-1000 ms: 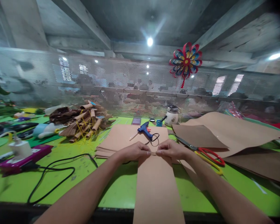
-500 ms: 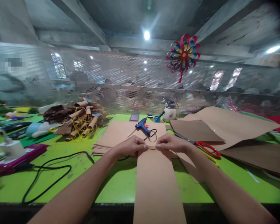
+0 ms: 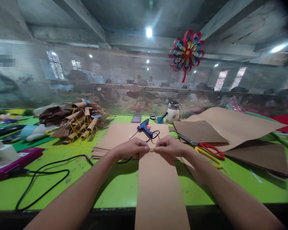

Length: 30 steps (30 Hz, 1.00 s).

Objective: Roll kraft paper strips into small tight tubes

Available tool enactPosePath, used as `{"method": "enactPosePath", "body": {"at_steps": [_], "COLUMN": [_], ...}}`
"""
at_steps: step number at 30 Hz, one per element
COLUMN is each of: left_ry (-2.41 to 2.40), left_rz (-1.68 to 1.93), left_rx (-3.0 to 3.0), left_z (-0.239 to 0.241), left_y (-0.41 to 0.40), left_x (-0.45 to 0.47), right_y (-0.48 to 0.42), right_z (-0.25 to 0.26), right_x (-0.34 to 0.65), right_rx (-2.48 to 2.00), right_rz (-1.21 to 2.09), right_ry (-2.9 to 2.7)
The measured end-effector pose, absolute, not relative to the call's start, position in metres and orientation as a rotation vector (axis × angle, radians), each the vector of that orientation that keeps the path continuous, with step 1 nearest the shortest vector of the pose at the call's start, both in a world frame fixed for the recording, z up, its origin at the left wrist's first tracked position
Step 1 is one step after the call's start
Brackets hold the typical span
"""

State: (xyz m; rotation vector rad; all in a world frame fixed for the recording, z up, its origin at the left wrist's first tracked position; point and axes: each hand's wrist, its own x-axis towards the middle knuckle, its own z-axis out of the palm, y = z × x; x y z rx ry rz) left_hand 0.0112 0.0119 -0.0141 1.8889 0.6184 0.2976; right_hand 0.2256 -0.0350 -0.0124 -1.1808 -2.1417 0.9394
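A long strip of brown kraft paper point(image 3: 159, 188) runs from under my fingers down over the table's front edge. My left hand point(image 3: 135, 147) pinches the left part of its far end. At the right part of that end, my right hand point(image 3: 169, 146) has thumb and fingers closed on the paper. A narrow fold or rolled edge shows between the two thumbs. Just beyond my hands, a blue glue gun point(image 3: 145, 128) lies on a stack of brown paper sheets point(image 3: 117, 134). Scissors point(image 3: 210, 151) with red and yellow handles lie beside my right wrist.
Rolled brown paper pieces tied with yellow string point(image 3: 83, 123) lie at left. A black cable point(image 3: 68, 172) loops near a purple power strip point(image 3: 21, 164). Large paper sheets point(image 3: 230, 124) cover the right side. A white jar point(image 3: 172, 112) stands at the back before a perforated screen point(image 3: 124, 73).
My hands have come slightly closer together along the paper's far end, both still pinching it. The whole view has shifted a little.
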Motion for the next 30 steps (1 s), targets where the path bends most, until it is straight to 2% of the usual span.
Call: {"method": "enactPosePath", "body": {"at_steps": [8,15,23,30], "left_ry": [0.611,0.609,0.634,0.644], "left_rz": [0.297,0.388,0.648,0.573], "left_rx": [1.744,1.77,1.98,1.934], "left_z": [-0.012,-0.016,-0.009,-0.016], "left_y": [0.013,0.019,0.012,0.014], "left_x": [0.008,0.004,0.011,0.014], "right_y": [-0.031,-0.034,-0.036,-0.035], "right_z": [-0.013,0.003,0.004,0.005], "right_x": [0.234,0.254,0.25,0.249], "right_rx": [-1.183,-1.111,-1.144,-1.164], "right_rz": [0.96,1.149,1.069,1.006], "right_ry": [-2.015,-1.918,-1.867,-1.87]}}
